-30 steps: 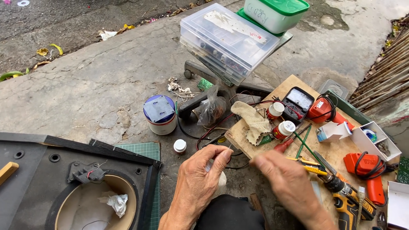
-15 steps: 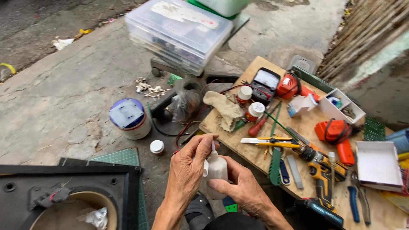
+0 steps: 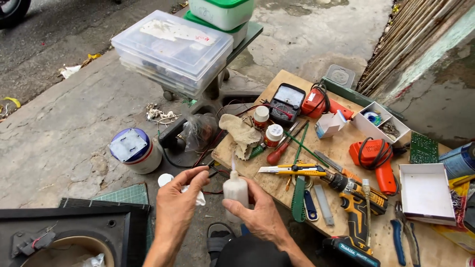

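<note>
A person crouched on a concrete floor holds a small white squeeze bottle upright, just off the near-left edge of a low wooden tabletop crowded with tools. The right hand is wrapped closed around the bottle's body from below, its thin nozzle pointing up. The left hand is raised just left of the bottle, thumb and forefinger pinched together at nozzle height with something white under the fingers; what it grips cannot be made out. Both forearms rise from the bottom of the view, wrists bent inward so the hands face each other.

By the look of it the bottle is only being readied: nothing shows any of its contents applied yet. A dark speaker cabinet lies left of the tabletop, its round opening exposed. On the tabletop sit a yellow utility knife, a cordless drill, a black multimeter and an orange glue gun, all untouched.
</note>
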